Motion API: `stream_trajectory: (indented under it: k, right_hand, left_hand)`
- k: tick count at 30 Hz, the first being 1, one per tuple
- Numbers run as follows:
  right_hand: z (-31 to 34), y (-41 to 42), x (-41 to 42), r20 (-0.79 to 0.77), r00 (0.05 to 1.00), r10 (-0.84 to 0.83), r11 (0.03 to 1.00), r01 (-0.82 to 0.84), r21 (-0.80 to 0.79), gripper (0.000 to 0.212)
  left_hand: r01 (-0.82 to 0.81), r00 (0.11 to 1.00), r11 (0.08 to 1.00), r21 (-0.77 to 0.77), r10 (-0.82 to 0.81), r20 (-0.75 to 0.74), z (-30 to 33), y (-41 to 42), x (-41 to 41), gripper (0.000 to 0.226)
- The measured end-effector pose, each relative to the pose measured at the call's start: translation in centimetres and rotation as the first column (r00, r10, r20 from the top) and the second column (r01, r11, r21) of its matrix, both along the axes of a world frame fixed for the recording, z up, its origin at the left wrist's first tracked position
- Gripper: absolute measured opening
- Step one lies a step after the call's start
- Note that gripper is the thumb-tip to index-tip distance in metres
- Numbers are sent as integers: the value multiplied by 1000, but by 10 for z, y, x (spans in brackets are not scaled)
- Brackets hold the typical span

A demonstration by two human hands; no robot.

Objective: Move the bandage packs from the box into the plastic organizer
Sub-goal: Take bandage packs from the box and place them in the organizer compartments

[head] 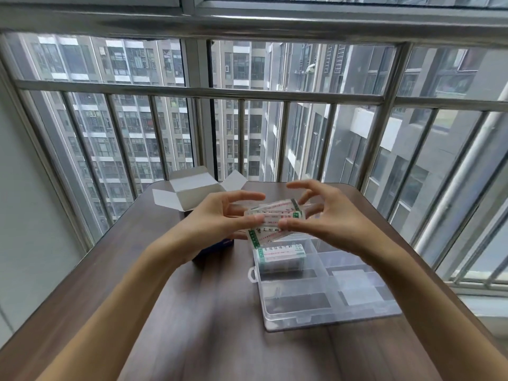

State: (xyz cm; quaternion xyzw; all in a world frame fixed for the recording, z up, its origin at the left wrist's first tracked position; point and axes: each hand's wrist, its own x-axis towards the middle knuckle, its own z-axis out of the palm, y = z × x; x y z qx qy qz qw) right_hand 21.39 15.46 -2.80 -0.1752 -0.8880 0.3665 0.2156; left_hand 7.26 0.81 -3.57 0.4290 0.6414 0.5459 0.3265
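We've got a fanned bunch of bandage packs (275, 224) pinched between both thumbs and fingers, left hand (220, 215) and right hand (327, 224), just above the plastic organizer (316, 287); one pack (280, 257) sits in its far-left compartment, box (198, 213) beside it.

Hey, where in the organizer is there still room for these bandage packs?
The plastic organizer has bare compartments along its near edge and right side. Its far-left compartment already holds one bandage pack. It is crowded above that, where the left hand and right hand pinch fanned packs.
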Motion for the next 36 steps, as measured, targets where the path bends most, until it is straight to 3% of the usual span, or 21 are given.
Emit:
stream_trajectory:
  k: [3, 6, 8, 11, 16, 20, 24, 26, 28, 30, 32, 36]
  right_hand:
    - [-3, 0, 0, 116, 990, 80, 989, -64, -134, 59]
    - [-4, -4, -3, -22, 992, 126, 907, -124, -402, 30]
    - [-4, -6, -5, -135, 988, 75, 801, -140, -583, 23]
    - [-5, -7, -8, -138, 990, 21, 742, -108, -661, 23]
    - [-8, -8, -10, -152, 988, 25, 734, -121, -668, 20]
    - [-7, -11, -12, -158, 980, 121, 693, -198, -694, 17]
    - [-11, -15, -15, -90, 986, 143, 780, -168, -603, 17]
    - [-12, -13, -13, -82, 990, 118, 814, -143, -563, 18]
    - [-13, -9, -10, -104, 991, 83, 843, -125, -523, 20]
    - [-15, -2, -7, -98, 994, 37, 902, -76, -425, 21]
    - [-20, 4, -5, -37, 999, 13, 945, -24, -325, 20]
    - [-34, 13, -3, 111, 993, 29, 969, 0, -248, 16]
  left_hand:
    - [-34, 995, 999, 42, 38, -96, -4, 3, -1, 28]
    - [-51, 979, 995, 90, 68, -194, -5, 6, 2, 21]
    - [-23, 968, 993, 119, 52, -245, -6, 6, 3, 34]
    - [-17, 889, 988, 152, 85, -451, -12, 8, 3, 62]
    - [-118, 692, 978, 174, 207, -691, -19, 11, 2, 64]
    - [-193, 629, 960, 205, 281, -725, -22, 12, -1, 49]
    - [-246, 566, 951, 189, 299, -768, -26, 14, 3, 44]
    - [-248, 593, 959, 134, 260, -762, -29, 17, 5, 48]
    - [-202, 732, 977, 68, 196, -653, -33, 20, 4, 48]
    - [-152, 838, 988, 38, 149, -525, -37, 22, 1, 30]
    - [-135, 854, 990, 31, 132, -504, -37, 21, -3, 12]
    - [-151, 825, 989, -8, 121, -552, -39, 19, -10, 10]
